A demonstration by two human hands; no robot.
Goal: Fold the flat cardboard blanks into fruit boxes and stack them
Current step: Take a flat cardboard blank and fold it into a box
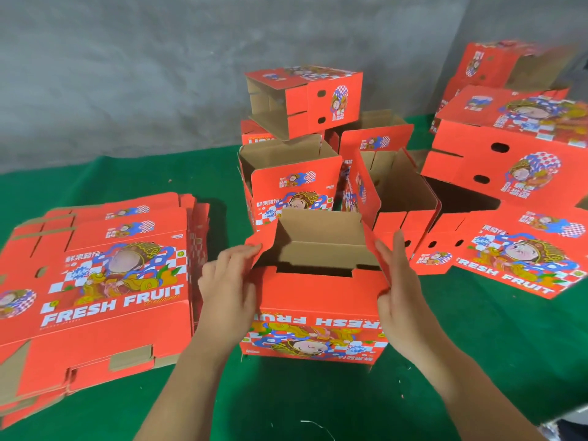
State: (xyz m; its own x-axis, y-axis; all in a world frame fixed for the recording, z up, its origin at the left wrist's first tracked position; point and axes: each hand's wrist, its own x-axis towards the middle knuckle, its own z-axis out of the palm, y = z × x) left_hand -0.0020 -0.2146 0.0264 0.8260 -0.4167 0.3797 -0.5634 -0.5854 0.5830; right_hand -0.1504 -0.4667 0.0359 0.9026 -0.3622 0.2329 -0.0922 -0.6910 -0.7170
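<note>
A red fruit box [313, 300] stands half folded on the green table in front of me, its brown inside showing and its print upside down. My left hand [227, 286] grips its left side flap, thumb on top and fingers along the wall. My right hand [397, 281] presses flat against the right side flap with straight fingers. A stack of flat red blanks [95, 281] lies at the left. Folded boxes [305, 103] are piled behind, the top one on its side.
More folded boxes [506, 154] lean at the right, with an unfolded blank [521, 253] lying beneath them. An open box [397, 189] sits behind the one I hold. The green cloth [286, 402] covers the table; a grey wall [127, 74] stands behind.
</note>
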